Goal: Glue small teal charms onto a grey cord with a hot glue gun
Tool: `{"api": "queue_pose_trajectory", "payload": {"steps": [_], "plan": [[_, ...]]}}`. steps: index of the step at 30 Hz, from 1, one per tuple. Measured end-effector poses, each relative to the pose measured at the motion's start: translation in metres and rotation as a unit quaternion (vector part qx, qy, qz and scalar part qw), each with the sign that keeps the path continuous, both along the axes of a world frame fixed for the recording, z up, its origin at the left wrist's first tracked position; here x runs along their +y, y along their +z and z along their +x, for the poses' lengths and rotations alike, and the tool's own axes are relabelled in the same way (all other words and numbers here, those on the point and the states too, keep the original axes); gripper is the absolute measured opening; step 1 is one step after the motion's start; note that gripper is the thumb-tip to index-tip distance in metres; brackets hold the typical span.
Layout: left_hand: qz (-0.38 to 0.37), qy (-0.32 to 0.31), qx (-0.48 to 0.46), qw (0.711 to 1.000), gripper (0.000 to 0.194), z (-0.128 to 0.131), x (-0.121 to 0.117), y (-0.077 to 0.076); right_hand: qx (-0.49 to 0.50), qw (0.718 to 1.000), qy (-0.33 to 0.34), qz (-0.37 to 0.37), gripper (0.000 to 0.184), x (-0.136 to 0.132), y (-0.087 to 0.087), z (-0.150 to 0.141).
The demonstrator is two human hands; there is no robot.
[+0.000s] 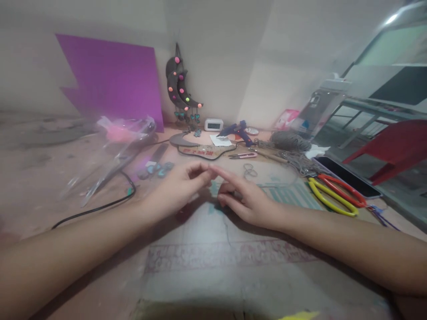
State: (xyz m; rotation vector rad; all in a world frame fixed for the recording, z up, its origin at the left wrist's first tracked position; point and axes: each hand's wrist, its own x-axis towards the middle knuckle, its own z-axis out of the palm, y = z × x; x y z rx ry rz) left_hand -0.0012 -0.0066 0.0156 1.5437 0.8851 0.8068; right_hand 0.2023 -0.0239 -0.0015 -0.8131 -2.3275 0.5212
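Observation:
Above the middle of the work surface, my left hand [188, 182] is closed in a pinch, thumb against forefinger. My right hand [248, 200] meets it at the fingertips, its forefinger stretched toward the pinch and its other fingers curled. Whatever lies between the fingertips is too small to make out. A thin dark thread [227, 229] shows just below the hands. Beyond my right hand lies a small looped grey cord [249, 170], with pink-handled thread snips [245, 155] behind it. Blue heart-shaped pieces [156, 169] lie beside my left hand.
Red-and-yellow-handled scissors [333, 195] and a phone [350, 175] lie at right, near grey yarn [290, 140]. A blue glue gun [238, 131], a small clock [214, 125] and a decorated moon hanging [182, 84] are at the back. A black cable [100, 208] and plastic wrapping [116, 138] occupy the left.

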Motion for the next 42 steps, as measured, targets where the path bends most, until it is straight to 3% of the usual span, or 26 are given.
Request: {"api": "queue_pose_trajectory", "payload": {"steps": [2,4,8,11,14,18,21,25,30,34,38,40,42], "plan": [[-0.065,0.015,-0.065,0.996,0.027,-0.002,0.003,0.004,0.024,0.999,-0.017,-0.039,0.065,0.002,0.000,0.003],[-0.074,0.011,-0.127,0.989,0.023,-0.002,0.006,0.008,0.042,0.996,-0.029,-0.076,0.067,0.004,0.000,0.006],[-0.083,-0.016,-0.090,0.992,0.024,-0.006,0.008,0.010,0.055,0.992,-0.034,-0.107,0.065,0.007,0.001,0.007],[-0.033,-0.012,0.010,0.999,0.030,-0.008,0.006,0.006,0.059,0.994,-0.020,-0.093,0.063,0.004,0.001,0.006],[0.014,-0.046,0.082,0.995,0.037,-0.007,0.006,0.000,0.045,0.997,-0.015,-0.053,0.062,0.001,0.001,0.004],[0.152,-0.067,0.101,0.981,0.019,-0.001,0.005,-0.005,0.023,1.000,0.004,-0.009,0.060,-0.001,0.002,0.003],[0.226,-0.060,0.118,0.965,0.017,0.001,0.002,-0.005,0.023,0.999,0.023,0.003,0.059,-0.001,0.002,0.003],[0.362,-0.032,0.144,0.920,0.015,-0.002,0.002,-0.007,0.031,0.999,0.032,0.002,0.057,-0.001,0.002,0.002],[0.533,-0.079,0.118,0.834,0.016,-0.008,0.009,-0.011,0.035,0.997,0.049,-0.046,0.057,-0.002,0.002,0.001],[0.562,-0.089,0.157,0.807,0.018,-0.015,0.009,-0.007,0.035,0.995,0.058,-0.080,0.056,-0.001,0.002,0.001],[0.604,-0.091,0.237,0.756,0.017,-0.017,0.009,-0.011,0.053,0.990,0.066,-0.113,0.056,-0.001,0.001,0.001],[0.599,-0.058,0.240,0.761,0.015,-0.015,0.009,-0.014,0.067,0.987,0.077,-0.125,0.057,-0.001,0.000,0.001],[0.558,-0.014,0.222,0.799,0.015,-0.012,0.007,-0.015,0.079,0.984,0.082,-0.134,0.058,0.000,-0.002,0.002]]}}
